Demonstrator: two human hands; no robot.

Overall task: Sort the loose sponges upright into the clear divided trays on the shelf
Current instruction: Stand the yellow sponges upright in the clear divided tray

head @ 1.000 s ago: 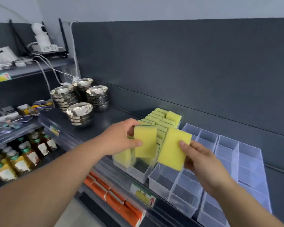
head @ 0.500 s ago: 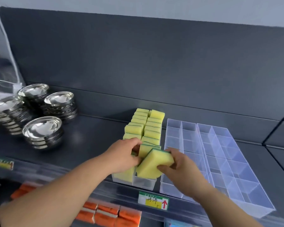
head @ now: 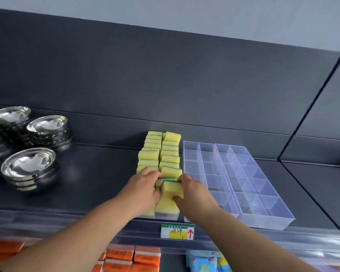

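At the front of the clear plastic tray [head: 167, 215], the right hand [head: 196, 197] pinches a soft yellow sponge [head: 170, 191] between thumb and fingers. It is a rectangular block with its green scouring edge up, tilted over the front-right cell. The left hand [head: 143, 191] curls over a second sponge [head: 150, 211] in the front-left cell. Behind them, upright sponges [head: 170, 152] fill both rows.

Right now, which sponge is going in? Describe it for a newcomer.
On the dark shelf, find the leftmost clear tray, packed with yellow sponges. At its near end the right hand pinches one sponge. It alone is tilted, riding above its upright neighbours.
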